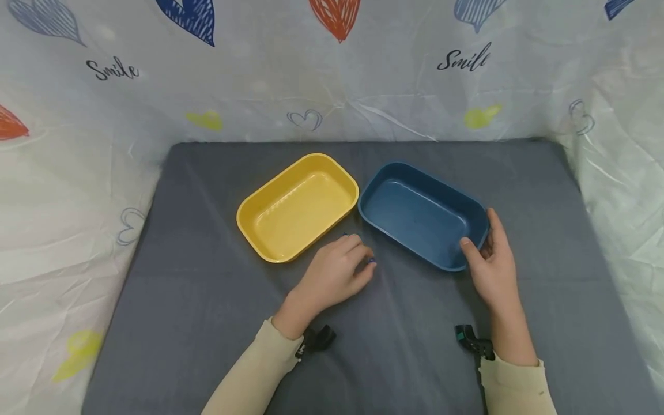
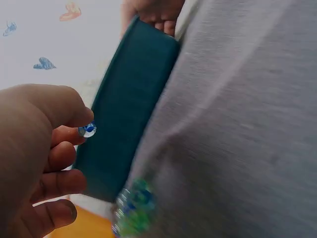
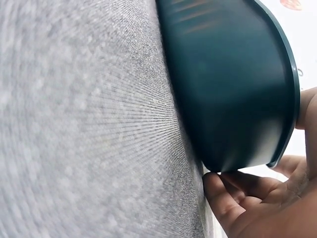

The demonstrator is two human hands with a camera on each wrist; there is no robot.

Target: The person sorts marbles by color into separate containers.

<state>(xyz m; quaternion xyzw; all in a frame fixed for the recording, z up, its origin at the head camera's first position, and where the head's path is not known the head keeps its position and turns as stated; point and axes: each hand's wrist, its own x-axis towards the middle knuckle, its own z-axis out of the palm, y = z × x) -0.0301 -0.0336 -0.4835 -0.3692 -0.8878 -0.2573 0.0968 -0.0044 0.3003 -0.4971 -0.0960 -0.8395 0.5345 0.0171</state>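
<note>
Between thumb and index finger, my left hand (image 1: 336,272) pinches a small clear glass marble (image 2: 88,130) with blue inside. It is held above the cloth, in front of the gap between the two trays. A blurred cluster of blue and green glass marbles (image 2: 134,209) lies near that hand in the left wrist view; from the head view the hand mostly hides it. My right hand (image 1: 491,270) grips the right end of a blue rectangular tray (image 1: 415,210), thumb over the rim and fingers along the outer wall. Nothing shows inside this tray.
A yellow rectangular tray (image 1: 306,210) stands left of the blue one, their near corners touching or almost touching. Dark grey cloth (image 1: 207,323) covers the table. Behind and at the sides hangs a white sheet (image 1: 342,75) printed with hearts.
</note>
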